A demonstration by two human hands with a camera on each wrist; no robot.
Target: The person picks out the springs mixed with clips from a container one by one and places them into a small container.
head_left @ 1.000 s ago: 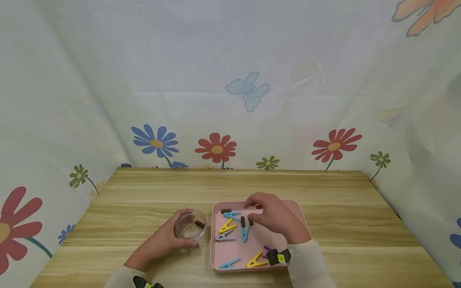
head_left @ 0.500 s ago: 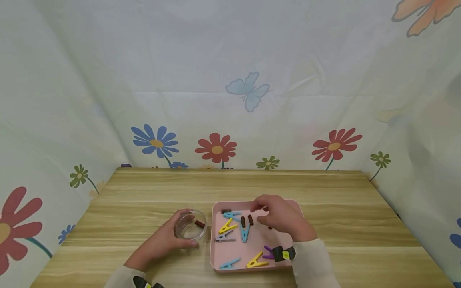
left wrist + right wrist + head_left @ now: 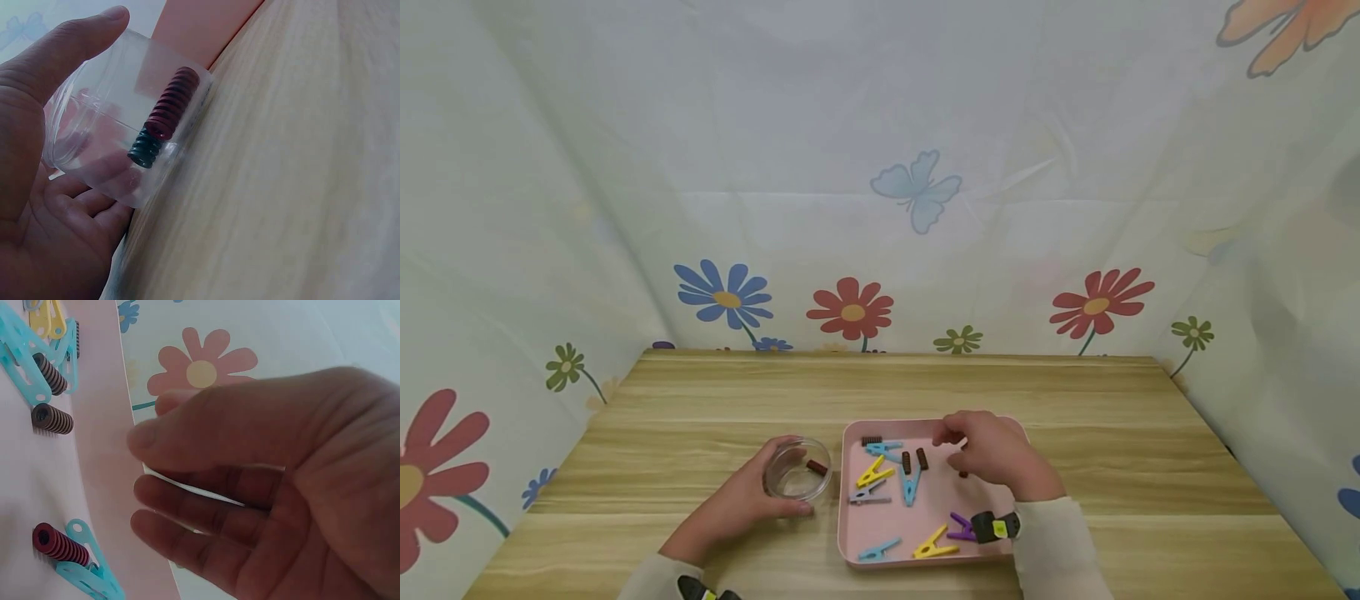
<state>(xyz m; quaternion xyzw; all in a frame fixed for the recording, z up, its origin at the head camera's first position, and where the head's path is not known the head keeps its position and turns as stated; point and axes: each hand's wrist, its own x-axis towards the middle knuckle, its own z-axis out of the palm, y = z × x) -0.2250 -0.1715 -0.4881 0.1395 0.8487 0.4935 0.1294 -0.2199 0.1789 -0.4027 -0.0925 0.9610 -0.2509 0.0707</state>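
Left hand (image 3: pixel 741 500) grips the clear cup (image 3: pixel 796 477); right hand (image 3: pixel 996 454), loosely curled and empty, should pinch the red spring (image 3: pixel 60 544) clear of the blue clip (image 3: pixel 87 569)

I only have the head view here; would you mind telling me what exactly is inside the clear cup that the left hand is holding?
Observer: The left wrist view shows two small coil springs in the clear cup, a dark red spring and a dark green spring, lying end to end.
Operator: Thank you. Is the right hand holding anything?
Observer: In the right wrist view the right hand has loosely curled fingers and nothing visible between them.
Operator: What lies nearest to it on the tray?
Observer: A red spring on a light blue clothespin, on the pink tray, just below the fingertips.
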